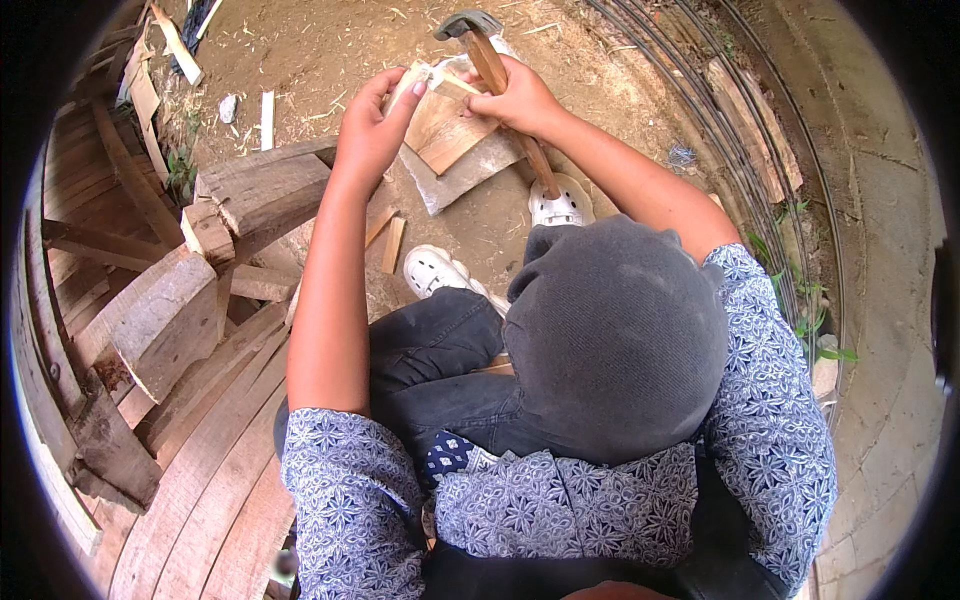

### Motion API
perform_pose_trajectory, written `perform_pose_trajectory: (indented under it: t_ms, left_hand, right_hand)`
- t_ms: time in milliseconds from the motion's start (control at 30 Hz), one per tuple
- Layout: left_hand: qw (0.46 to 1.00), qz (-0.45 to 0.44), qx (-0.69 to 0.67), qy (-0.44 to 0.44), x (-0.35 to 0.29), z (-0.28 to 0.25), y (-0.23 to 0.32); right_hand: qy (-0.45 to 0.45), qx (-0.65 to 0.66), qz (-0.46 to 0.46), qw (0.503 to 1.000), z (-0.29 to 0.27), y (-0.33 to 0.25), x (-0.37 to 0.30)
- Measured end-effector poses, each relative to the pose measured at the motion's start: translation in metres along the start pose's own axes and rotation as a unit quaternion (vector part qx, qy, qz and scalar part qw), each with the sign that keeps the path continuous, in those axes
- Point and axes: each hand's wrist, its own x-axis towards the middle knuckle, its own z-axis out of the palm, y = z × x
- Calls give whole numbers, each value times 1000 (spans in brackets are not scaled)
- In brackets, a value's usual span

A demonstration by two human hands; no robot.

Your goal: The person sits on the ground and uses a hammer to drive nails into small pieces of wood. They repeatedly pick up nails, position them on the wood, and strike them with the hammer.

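The left hand's (372, 125) fingers pinched a pale wood piece (403, 90) over a plywood board (450, 142). The right hand's (522, 98) fingers curled around a wooden-handled hammer (486, 62) and, as far as the overlap showed, a thin wood strip (460, 85).

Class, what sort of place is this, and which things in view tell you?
Probably an outdoor woodworking spot: timber blocks lie piled at the left, wood scraps litter the dirt ground, and the right hand grips a hammer.

Timber pile (165, 315) left, rods (693, 92) right, board (440, 140) ahead, hammer (485, 60) in the right hand (522, 98).
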Motion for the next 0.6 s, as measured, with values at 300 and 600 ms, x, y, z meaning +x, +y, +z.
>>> perform_pose_trajectory:
  t_ms: [300, 600]
  left_hand:
    - [998, 30, 49, 30, 1, 2, -5]
    - [997, 44, 51, 29, 3, 0, -10]
  right_hand:
    - [-10, -23, -11, 1000, 0, -9, -3]
    - [-7, -69, 3, 998, 0, -7, -3]
